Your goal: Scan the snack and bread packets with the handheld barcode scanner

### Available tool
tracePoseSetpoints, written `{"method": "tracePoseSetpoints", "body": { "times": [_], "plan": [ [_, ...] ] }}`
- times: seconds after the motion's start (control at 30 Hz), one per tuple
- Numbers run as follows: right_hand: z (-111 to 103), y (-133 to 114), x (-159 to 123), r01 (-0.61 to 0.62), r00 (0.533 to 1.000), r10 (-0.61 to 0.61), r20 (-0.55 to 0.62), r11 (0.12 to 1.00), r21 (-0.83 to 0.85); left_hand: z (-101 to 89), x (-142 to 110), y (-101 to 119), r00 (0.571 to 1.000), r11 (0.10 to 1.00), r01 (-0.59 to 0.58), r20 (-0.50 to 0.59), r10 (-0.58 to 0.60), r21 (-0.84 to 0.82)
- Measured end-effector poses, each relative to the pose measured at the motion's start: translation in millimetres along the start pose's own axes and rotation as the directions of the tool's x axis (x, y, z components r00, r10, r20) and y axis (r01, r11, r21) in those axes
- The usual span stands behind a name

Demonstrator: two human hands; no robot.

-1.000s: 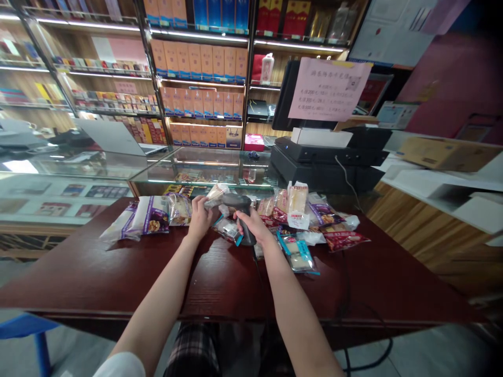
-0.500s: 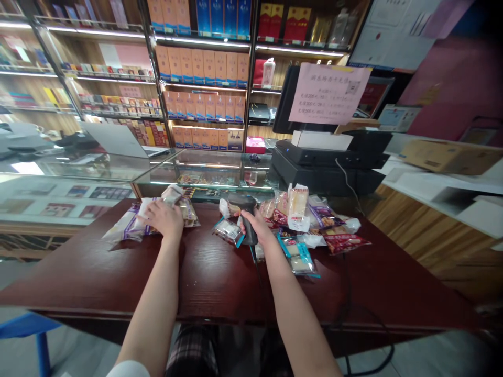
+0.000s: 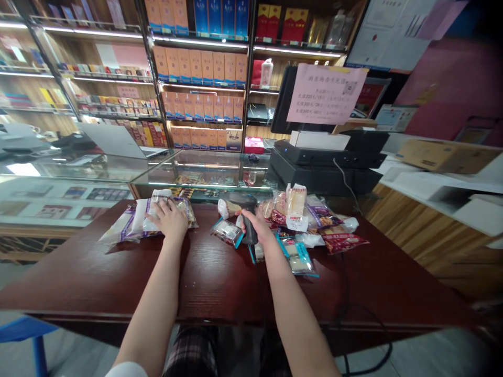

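Our right hand (image 3: 257,229) has its fingers clenched round a barcode scanner (image 3: 241,200), head tipped toward the packets; our left hand (image 3: 168,220), fingers spread, presses a snack packet (image 3: 160,198) onto the tabletop (image 3: 220,283) at the scanner's nine o'clock.

white sleeve (image 3: 124,370), plaid trousers (image 3: 191,353)

Left hand (image 3: 170,220): palm down, fingers spread and pointing forward, thumb out to the side.
Left forearm (image 3: 151,309): bare, reaching up and inward from the lower left, wrist nearly straight.
Right hand (image 3: 255,226): fingers curled closed in a firm grip, knuckles facing up.
Right forearm (image 3: 298,309): bare, reaching up and inward from the lower right, wrist slightly bent.
Both arms: extended forward, hands apart.
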State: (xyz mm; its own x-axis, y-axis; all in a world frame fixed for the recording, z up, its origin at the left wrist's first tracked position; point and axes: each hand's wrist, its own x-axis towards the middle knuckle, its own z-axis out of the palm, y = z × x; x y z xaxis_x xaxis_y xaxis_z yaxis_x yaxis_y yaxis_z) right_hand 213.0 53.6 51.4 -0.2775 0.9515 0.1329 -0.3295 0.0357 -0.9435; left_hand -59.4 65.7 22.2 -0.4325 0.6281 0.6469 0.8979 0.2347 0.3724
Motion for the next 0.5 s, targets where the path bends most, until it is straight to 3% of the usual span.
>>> {"method": "tracePoseSetpoints", "body": {
  "times": [0.1,0.2,0.33,0.5],
  "plan": [
    [-4.4,-1.9,1.6,0.024,0.997,-0.023,-0.067,0.999,0.022,-5.5,0.8,5.5,0.998,0.998,-0.061,-0.026,0.060,-0.027],
    [-9.1,-4.2,3.3,0.050,0.987,-0.041,-0.158,0.997,0.057,-4.5,-2.3,20.5,0.981,0.977,-0.196,-0.025,0.194,-0.087],
    [-15.0,-7.7,4.1,0.091,0.960,-0.057,-0.273,0.989,0.113,16.5,-18.9,43.8,0.912,0.902,-0.350,0.130,0.390,-0.253],
    [-21.8,-6.2,5.9,0.067,0.953,-0.024,-0.303,0.989,0.133,44.8,-35.2,50.7,0.856,0.873,-0.300,0.295,0.424,-0.385]
  ]
}}
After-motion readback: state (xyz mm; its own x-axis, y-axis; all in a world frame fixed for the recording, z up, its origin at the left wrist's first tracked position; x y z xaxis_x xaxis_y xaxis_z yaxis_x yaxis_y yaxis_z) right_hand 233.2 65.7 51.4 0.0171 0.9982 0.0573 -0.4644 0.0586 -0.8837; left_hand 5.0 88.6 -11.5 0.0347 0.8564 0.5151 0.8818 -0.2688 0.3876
